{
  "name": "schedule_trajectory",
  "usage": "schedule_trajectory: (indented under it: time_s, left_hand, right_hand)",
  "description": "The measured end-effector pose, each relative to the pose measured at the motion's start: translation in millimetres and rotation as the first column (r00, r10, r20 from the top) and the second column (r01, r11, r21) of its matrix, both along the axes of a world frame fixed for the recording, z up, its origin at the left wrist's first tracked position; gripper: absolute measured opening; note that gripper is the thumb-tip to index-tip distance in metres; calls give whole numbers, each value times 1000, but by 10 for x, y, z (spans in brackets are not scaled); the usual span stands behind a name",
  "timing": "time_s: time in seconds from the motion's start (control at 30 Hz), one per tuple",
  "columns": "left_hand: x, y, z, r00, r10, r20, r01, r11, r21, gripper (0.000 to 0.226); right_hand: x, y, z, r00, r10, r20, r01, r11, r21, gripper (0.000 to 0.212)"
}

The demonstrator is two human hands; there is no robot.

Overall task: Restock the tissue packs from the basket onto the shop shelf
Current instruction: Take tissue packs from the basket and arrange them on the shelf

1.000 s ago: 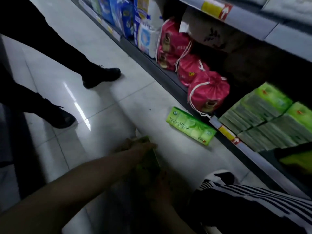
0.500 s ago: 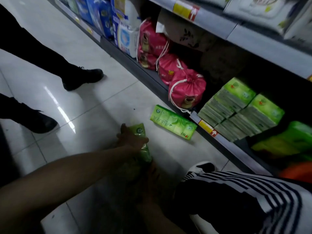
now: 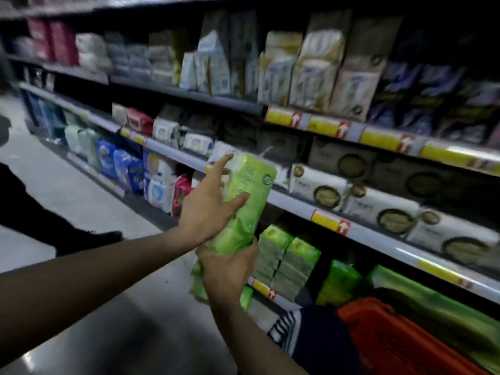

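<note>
The left hand [image 3: 213, 204] clasped the side of a green tissue pack [image 3: 251, 190] between thumb and spread fingers. The right hand [image 3: 230, 269] curled round its lower end, probably to steady it upright for shelving. It hung before the middle edge of the shelf [image 3: 289, 200]. The basket [image 3: 378, 320] sat at lower right. Stacked packs [image 3: 286, 261] crowded the bottom shelf's front edge.

Glossy plastic film on the green tissue pack [image 3: 247, 201]; lower right of the right hand [image 3: 230, 269], a matt orange plastic basket [image 3: 392, 336]
</note>
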State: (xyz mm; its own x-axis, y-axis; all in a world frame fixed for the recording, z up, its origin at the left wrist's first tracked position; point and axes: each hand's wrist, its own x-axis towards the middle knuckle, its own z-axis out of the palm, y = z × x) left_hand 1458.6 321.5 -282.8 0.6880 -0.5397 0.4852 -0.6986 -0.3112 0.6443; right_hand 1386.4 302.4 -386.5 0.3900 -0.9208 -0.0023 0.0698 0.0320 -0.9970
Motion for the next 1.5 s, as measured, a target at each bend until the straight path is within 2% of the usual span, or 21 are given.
schedule_trajectory:
  time_s: [0.1, 0.17, 0.23, 0.27, 0.3, 0.33, 0.37, 0.4, 0.43, 0.53, 0.6, 0.7, 0.77, 0.83, 0.9, 1.0, 1.1, 1.13, 1.2, 1.33, 1.5]
  left_hand:
    - [-238, -84, 530, 987, -159, -12, 155, 976, -151, 77]
    - [-330, -88, 676, 995, -97, -32, 86, 964, -250, 76]
    - [-354, -132, 645, 958, -15, -288, -96, 925, -367, 88]
    - [-399, -157, 619, 869, -49, -492, -174, 901, -397, 101]
    - [-435, -222, 567, 715, -162, -681, -193, 890, -414, 109]
    - [-558, -255, 573, 490, -312, -814, -131, 897, -423, 99]
    - [-751, -267, 630, 266, -415, -870, -11, 901, -433, 79]
    - [-916, -293, 652, 101, -442, -891, 102, 896, -432, 68]
    - [-1036, -348, 639, -5, -461, -888, 163, 875, -455, 68]
    - [-1328, -551, 674, -127, -568, -813, 136, 802, -581, 62]
    - [-1466, -674, 762, -110, -621, -776, 71, 774, -629, 50]
    - [-1470, -791, 833, -64, -639, -767, 120, 758, -641, 51]
    - [-1376, -817, 848, -77, -622, -779, 118, 770, -627, 53]
    - [-1309, -812, 845, -52, -588, -807, 120, 798, -590, 50]
    - [-1295, -767, 839, -35, -558, -829, 119, 821, -558, 48]
    - [-1353, -760, 784, -31, -496, -868, 137, 858, -496, 51]
    - [-1577, -820, 708, -5, -442, -897, 193, 880, -435, 49]
    - [-1672, -848, 682, 3, -430, -903, 213, 882, -419, 49]
    - [-1840, -935, 607, 20, -407, -913, 255, 885, -389, 49]
    - [-2165, -1178, 480, 23, -387, -922, 335, 872, -358, 46]
    - [-2731, -1681, 229, 82, -314, -946, 481, 844, -239, 51]
  right_hand:
    - [-371, -252, 513, 997, -24, 74, 20, 998, 64, 106]
    - [-590, -429, 762, 989, -80, 124, 68, 993, 96, 108]
    - [-823, -584, 940, 977, -112, 183, 91, 989, 121, 109]
    - [-942, -653, 1017, 965, -141, 219, 116, 985, 124, 106]
    - [-1052, -728, 1084, 953, -160, 257, 130, 983, 130, 103]
    - [-1151, -788, 1149, 942, -174, 288, 136, 980, 145, 100]
    - [-1229, -838, 1200, 931, -184, 315, 140, 978, 156, 99]
    - [-1295, -874, 1253, 923, -197, 330, 145, 974, 173, 99]
    - [-1365, -892, 1306, 912, -205, 356, 149, 972, 179, 102]
    - [-1529, -1000, 1331, 921, -165, 354, 109, 979, 173, 105]
    - [-1713, -1058, 1339, 945, -72, 320, 29, 990, 137, 106]
    - [-2164, -1227, 1423, 953, 52, 299, -93, 988, 124, 93]
    - [-2556, -1510, 1489, 935, -1, 355, -87, 968, 234, 89]
    - [-3000, -1824, 1583, 886, -88, 454, -86, 933, 349, 94]
    - [-3364, -2095, 1701, 868, -117, 483, -98, 913, 397, 102]
    - [-3725, -2292, 1823, 940, -18, 341, -138, 893, 428, 118]
    - [-3816, -2280, 1876, 977, 150, 153, -199, 899, 390, 102]
    - [-3811, -2265, 1851, 984, 168, 66, -181, 908, 377, 96]
    - [-3851, -2262, 1725, 991, 104, -79, -68, 927, 369, 83]
    - [-4177, -2314, 1386, 997, 23, -73, 10, 908, 418, 61]
    - [-5005, -2476, 1007, 997, -74, -37, 82, 870, 486, 65]
